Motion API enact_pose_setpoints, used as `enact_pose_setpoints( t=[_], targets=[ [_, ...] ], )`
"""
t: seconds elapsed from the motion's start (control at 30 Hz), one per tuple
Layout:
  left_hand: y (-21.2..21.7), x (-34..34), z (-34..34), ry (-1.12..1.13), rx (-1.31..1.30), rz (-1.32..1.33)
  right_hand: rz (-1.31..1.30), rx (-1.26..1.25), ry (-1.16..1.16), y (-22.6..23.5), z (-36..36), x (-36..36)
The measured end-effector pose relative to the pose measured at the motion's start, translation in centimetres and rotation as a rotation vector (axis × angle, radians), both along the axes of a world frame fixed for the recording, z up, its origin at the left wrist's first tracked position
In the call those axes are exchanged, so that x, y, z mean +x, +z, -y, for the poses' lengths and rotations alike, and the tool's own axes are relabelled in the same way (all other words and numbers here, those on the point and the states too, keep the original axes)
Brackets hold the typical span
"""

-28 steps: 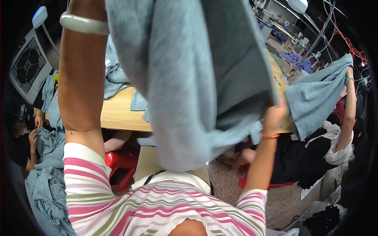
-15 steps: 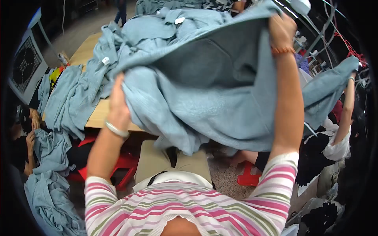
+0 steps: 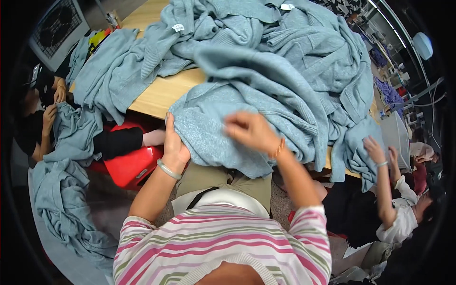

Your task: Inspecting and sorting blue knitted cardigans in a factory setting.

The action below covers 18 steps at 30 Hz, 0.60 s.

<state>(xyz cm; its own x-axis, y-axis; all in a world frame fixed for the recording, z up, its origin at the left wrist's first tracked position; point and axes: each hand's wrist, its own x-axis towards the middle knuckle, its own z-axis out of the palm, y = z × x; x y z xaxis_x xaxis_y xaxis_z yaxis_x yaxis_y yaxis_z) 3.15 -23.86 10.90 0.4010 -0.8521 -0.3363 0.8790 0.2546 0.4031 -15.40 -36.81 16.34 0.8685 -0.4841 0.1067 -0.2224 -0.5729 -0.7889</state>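
Two hands on blue-grey knit garment, frame centre: left hand flat, pressing its lower-left edge; right hand blurred, loosely curled above, grip unclear. Best: pin edge firmly, smooth outward toward wooden table.

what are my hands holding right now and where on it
The left hand presses against the near left edge of the blue-grey knit garment lying on the wooden table. The right hand hovers blurred just above it; whether it grips the cloth cannot be told.
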Motion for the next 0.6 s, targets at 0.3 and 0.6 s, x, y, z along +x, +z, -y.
enact_pose_setpoints(
  t=[0.3, 0.6],
  targets=[
    [-1.5, -1.6, 2.0, -0.027, 0.112, 0.374, 0.384, -0.216, -0.215, -4.0, -6.0, -3.2],
    [7.0, -2.7, -2.1, -0.430, -0.413, 1.929, 0.238, 0.122, 0.096, 0.7, -6.8, -3.6]
  ],
)
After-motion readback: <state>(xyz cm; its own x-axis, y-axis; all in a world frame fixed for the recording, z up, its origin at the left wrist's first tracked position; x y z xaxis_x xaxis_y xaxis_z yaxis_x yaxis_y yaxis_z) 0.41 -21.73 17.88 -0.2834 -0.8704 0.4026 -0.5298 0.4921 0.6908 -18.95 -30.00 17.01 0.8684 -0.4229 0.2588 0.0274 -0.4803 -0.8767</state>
